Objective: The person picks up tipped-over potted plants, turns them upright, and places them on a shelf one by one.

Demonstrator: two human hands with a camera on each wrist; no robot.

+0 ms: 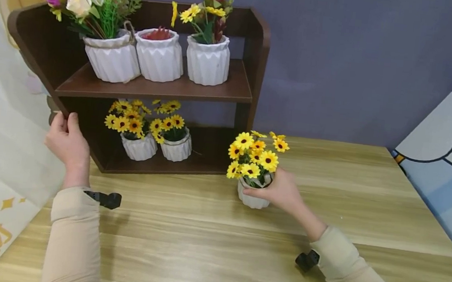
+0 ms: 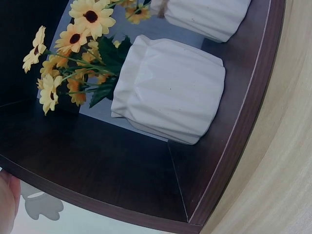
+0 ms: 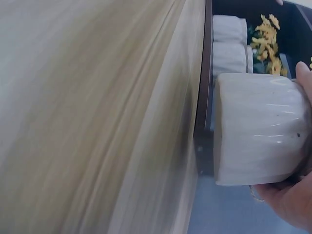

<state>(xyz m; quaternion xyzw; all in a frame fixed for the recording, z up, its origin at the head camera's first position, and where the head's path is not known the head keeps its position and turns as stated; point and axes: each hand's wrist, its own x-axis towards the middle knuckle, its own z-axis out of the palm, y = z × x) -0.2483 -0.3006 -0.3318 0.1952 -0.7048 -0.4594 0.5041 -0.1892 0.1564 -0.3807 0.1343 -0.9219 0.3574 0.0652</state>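
Note:
My right hand [image 1: 282,192] grips a white ribbed flowerpot [image 1: 252,199] near its rim, just right of the dark brown shelf [image 1: 155,92]. Yellow daisy-like flowers [image 1: 255,155] with dark centres rise from that pot. In the right wrist view the pot [image 3: 263,129] lies between thumb and fingers, close over the wooden table [image 3: 97,112]. My left hand [image 1: 71,146] holds the front edge of the shelf's left side panel, fingers curled at it. On the lower tier stand two smaller-looking white pots, a left one [image 1: 139,147] and a right one [image 1: 177,147], both with yellow flowers.
The upper tier carries a large pot [image 1: 113,59] of mixed flowers, a pot [image 1: 160,57] with a red plant and a pot [image 1: 208,61] with yellow and red flowers. Behind the shelf is a grey wall [image 1: 331,65]. Printed panels flank the table at left and right.

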